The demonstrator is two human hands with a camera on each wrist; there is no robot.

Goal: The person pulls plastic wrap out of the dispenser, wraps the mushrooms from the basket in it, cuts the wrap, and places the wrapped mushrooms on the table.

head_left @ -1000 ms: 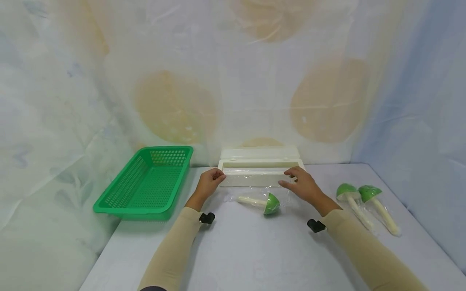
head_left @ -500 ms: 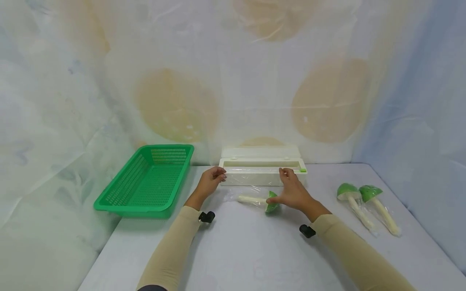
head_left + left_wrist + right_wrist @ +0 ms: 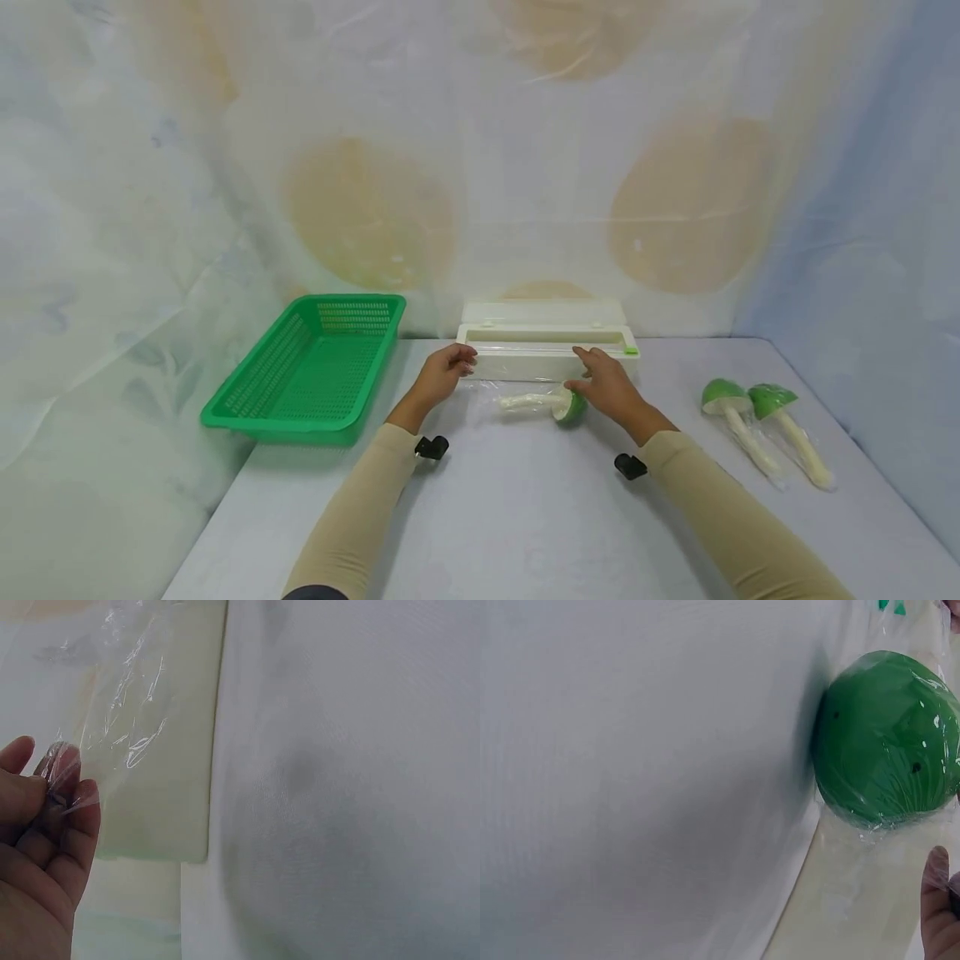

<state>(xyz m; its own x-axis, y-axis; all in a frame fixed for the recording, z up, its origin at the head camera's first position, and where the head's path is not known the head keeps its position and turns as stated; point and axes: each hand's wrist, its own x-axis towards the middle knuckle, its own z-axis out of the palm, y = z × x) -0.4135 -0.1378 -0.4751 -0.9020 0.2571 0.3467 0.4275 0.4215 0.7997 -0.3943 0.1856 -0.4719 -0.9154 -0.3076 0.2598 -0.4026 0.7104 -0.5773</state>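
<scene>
A white cling film dispenser with its lid raised stands at the table's back. Clear cling film stretches from it towards the front. My left hand pinches the film's edge at the dispenser's left side. Under the film lies a toy mushroom with a pale stem and a green cap, also seen close up as a green cap covered in wrinkled film. Beside the cap is my right hand, thumb and fingers spread apart, the thumb at the cap and film touching a finger in the right wrist view.
Left of the dispenser sits a green plastic basket. Two wrapped toy mushrooms with green caps, a left one and a right one, lie on the right of the white table. A patterned curtain hangs behind.
My right hand has moved left from the dispenser's right end to the mushroom. The mushroom has rolled back slightly towards the dispenser. My left hand keeps its pinch on the film.
</scene>
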